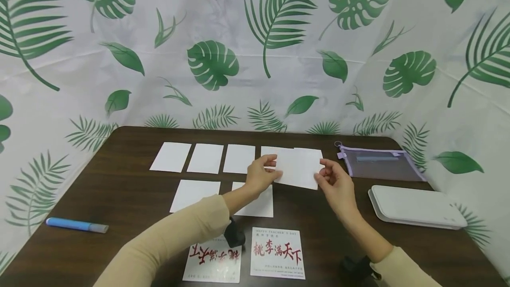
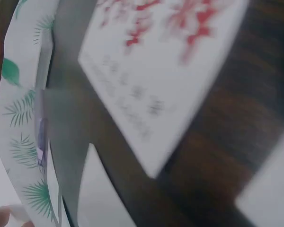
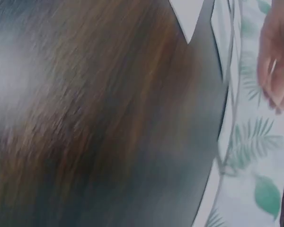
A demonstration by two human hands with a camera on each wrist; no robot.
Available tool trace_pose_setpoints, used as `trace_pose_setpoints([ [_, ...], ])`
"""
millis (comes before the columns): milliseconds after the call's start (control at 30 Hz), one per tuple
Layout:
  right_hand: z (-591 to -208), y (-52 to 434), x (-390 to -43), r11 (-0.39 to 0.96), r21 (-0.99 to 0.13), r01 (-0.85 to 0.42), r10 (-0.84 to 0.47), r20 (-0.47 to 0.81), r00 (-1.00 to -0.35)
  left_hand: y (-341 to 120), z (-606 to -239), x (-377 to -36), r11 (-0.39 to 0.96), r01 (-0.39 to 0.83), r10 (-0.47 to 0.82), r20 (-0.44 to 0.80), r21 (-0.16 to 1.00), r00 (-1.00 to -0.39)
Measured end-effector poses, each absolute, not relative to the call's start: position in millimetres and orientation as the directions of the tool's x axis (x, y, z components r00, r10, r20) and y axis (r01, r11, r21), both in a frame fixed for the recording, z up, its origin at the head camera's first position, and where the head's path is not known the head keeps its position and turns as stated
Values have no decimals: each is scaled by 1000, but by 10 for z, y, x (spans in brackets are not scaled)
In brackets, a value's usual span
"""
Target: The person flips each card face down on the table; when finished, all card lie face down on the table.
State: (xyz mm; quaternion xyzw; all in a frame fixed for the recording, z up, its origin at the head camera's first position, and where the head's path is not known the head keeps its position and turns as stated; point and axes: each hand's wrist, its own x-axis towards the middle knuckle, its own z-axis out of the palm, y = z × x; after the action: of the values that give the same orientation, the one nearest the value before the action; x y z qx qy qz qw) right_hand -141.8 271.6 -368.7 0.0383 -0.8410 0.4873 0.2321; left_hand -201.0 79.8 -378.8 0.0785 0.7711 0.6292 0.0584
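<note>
A blank white card [image 1: 298, 168] is held level above the back of the table in the head view. At its left edge my left hand [image 1: 260, 176] pinches it between thumb and fingers, while my right hand [image 1: 338, 187] pinches the right edge. Behind it another white card [image 1: 268, 150] on the table is partly covered. Close to my left forearm lie two more blank cards [image 1: 259, 203], one partly hidden by the sleeve. Nearer me are a printed card [image 1: 277, 254] with red characters and a similar one [image 1: 213, 267], turned upside down.
Three blank cards [image 1: 205, 158] lie in a row at the back left. A blue pen-like tool [image 1: 73, 224] rests at the left. On the right are a purple mesh zip pouch [image 1: 382, 167] and a white flat case [image 1: 416, 206]. A leaf-patterned cloth [image 1: 159, 70] hangs behind the table.
</note>
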Motion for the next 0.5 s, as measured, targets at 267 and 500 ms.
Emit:
trace_pose_setpoints([
  [267,-3821,2929,-1470,529,-848,-19,181,135,-974,776,-3914,-1948,243,133,299,57,961,-953],
  [500,-3957,3080,-1417,608,-790,76,92,-25,-995,784,-4058,-1826,385,258,415,84,886,-906],
])
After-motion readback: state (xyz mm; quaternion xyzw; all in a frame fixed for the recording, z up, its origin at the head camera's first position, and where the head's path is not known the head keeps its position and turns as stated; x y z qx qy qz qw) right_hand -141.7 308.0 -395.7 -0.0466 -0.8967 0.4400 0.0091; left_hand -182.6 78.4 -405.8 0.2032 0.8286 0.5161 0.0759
